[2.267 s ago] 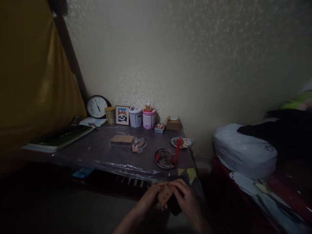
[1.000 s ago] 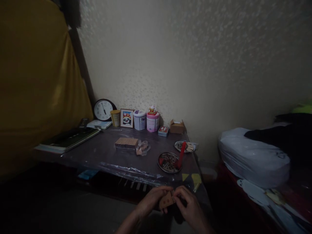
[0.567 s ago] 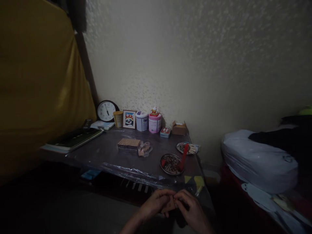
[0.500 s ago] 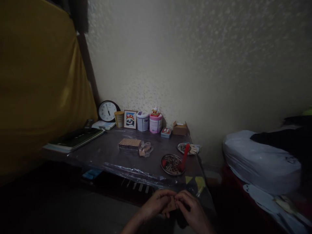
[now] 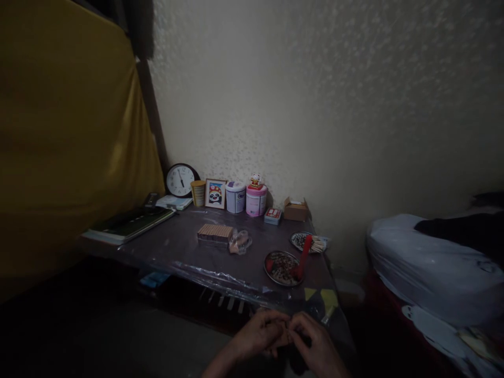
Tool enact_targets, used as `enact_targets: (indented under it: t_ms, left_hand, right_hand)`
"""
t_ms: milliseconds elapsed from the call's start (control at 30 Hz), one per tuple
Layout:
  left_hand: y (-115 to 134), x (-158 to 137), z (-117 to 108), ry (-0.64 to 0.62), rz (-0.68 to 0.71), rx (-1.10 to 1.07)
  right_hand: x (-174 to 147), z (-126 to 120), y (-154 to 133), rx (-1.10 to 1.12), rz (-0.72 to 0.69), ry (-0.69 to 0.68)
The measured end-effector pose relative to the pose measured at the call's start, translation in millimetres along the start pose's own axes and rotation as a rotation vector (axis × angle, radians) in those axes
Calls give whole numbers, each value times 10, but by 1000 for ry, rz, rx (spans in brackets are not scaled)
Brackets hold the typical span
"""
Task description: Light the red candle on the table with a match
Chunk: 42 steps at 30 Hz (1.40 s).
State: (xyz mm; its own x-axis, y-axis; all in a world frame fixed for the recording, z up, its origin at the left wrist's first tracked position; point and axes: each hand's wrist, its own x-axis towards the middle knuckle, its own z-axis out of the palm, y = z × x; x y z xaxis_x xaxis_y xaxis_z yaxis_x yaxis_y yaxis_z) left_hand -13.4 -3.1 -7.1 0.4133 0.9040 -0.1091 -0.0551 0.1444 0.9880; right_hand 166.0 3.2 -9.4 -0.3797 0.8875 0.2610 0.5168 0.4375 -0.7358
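Low at the front, before the table edge, my left hand (image 5: 258, 332) grips a small tan flat piece (image 5: 282, 338) between thumb and fingers. My right hand (image 5: 314, 336) is closed in a pinch against the right edge of that piece; whatever lies between its fingertips is too small and dark to make out. Beyond the hands, a round metal plate (image 5: 275, 278) holds dark and light bits with a red-handled tool (image 5: 305, 257) resting in it. Farther back lies a row of tan pieces (image 5: 214, 232) beside a clear plastic bag (image 5: 241, 242) with something tan inside.
A second plate (image 5: 296, 241) carries small bits and pale sticks (image 5: 318, 244). Along the wall stand a clock (image 5: 181, 180), yellow cup (image 5: 198, 193), panda picture (image 5: 215, 194), two tubs (image 5: 235, 198), a tin (image 5: 272, 216) and cardboard box (image 5: 296, 210). Books (image 5: 129, 226) lie left.
The view has shifted slightly, so the table's things appear a little farther right. Both hands stay together at the tan piece, with the right fingertips pressed closer over its edge.
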Motion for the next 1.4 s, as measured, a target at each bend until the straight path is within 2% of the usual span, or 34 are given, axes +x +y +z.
enact_targets:
  t_ms: [267,767,1400]
  left_hand:
    - [-8,24,6,-21,-5,41]
    - [50,2,27,-17,-24,42]
    - [-15,28,33,15,-31,31]
  right_hand:
    - [14,-15,1,83,32,-29]
    - [16,12,49,58,49,-54]
    - [11,-12,27,-34,-37,-65]
